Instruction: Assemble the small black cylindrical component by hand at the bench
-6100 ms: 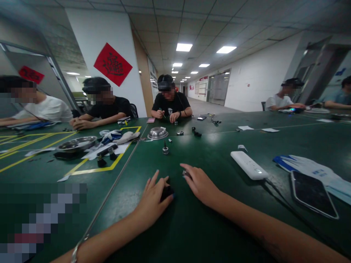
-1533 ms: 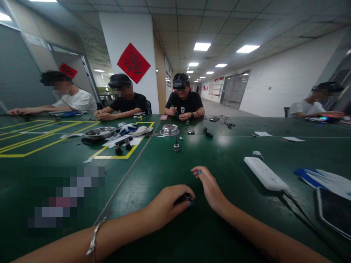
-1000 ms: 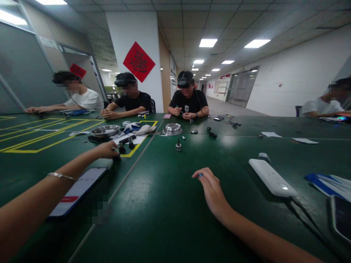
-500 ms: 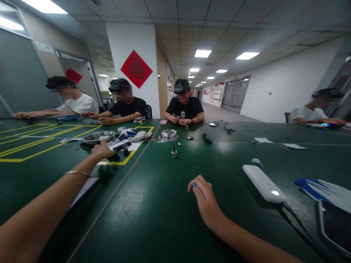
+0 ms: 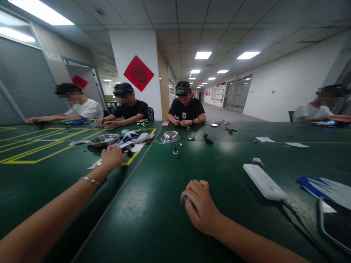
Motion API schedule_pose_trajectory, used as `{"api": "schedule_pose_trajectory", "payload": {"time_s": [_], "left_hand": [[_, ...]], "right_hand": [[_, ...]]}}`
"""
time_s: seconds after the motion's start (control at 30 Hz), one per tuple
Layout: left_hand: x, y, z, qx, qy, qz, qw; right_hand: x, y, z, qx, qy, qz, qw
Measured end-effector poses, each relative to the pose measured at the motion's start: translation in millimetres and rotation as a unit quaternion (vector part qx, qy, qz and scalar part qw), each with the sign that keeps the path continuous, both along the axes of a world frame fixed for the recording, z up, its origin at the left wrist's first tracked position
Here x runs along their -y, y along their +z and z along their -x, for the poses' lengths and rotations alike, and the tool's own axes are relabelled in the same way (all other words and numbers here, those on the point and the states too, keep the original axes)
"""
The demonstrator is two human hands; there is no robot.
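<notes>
My left hand [image 5: 113,157] is stretched out over the table's left part with its fingers curled downward; whatever they hold, if anything, is hidden behind the back of the hand. Just beyond it are a short black cylindrical part [image 5: 129,151] and a dark bar-shaped piece [image 5: 127,146] on white paper. My right hand [image 5: 199,208] hangs over the bare green tabletop, fingers loosely curled and no object showing in them. A blue spot shows at its thumb tip. Ahead stands a round metal part with a thin upright stem [image 5: 175,152], apart from both hands.
A metal bowl [image 5: 105,138] and gloves [image 5: 137,136] sit far left, an upturned metal bowl [image 5: 170,136] at centre. Dark parts [image 5: 208,139] lie beyond. To the right are a white power strip [image 5: 263,182] with cable, blue-white gloves [image 5: 325,188] and a phone [image 5: 336,223]. Several people sit around.
My left hand has drawn back and to the right, away from the metal bowl. My right hand has shifted slightly left and lower, and its fingers have curled in. The view has shifted slightly.
</notes>
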State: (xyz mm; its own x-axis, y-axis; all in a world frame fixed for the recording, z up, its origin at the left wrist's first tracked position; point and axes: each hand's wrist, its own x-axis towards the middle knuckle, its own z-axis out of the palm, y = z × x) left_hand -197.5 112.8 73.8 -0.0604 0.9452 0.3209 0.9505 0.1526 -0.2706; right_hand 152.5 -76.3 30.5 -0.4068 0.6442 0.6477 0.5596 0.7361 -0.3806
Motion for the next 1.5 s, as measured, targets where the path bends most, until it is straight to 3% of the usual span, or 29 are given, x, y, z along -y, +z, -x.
{"api": "schedule_pose_trajectory", "payload": {"time_s": [0.3,0.63,0.8,1.0,1.1,1.17,1.3,1.5], "left_hand": [[-10,-5.1,-4,0.026,-0.029,0.025,0.999],[-16,-28.6,-7,0.118,-0.075,0.07,0.988],[-9,-31.8,-38,0.137,-0.109,0.084,0.981],[32,-50.3,-114,0.144,-0.172,0.076,0.972],[70,-55.2,-151,0.151,-0.268,0.085,0.948],[95,-53.7,-168,0.153,-0.332,0.099,0.926],[127,-47.8,-176,0.159,-0.343,0.098,0.921],[126,-49.5,-155,0.181,-0.307,0.109,0.928]], "right_hand": [[-7,-7.2,-6,0.119,0.059,-0.168,0.977],[-11,-6.7,-9,0.153,0.062,-0.149,0.975],[-11,-7.4,-8,0.174,0.073,-0.143,0.972],[-10,-5.0,-10,0.201,0.065,-0.101,0.972],[-8,-4.7,-7,0.201,0.029,-0.065,0.977],[-8,-6.7,-5,0.174,-0.037,-0.038,0.983],[-11,-16.3,-2,0.137,-0.163,0.036,0.976],[-16,-23.4,-4,0.19,-0.169,0.127,0.959]]}}
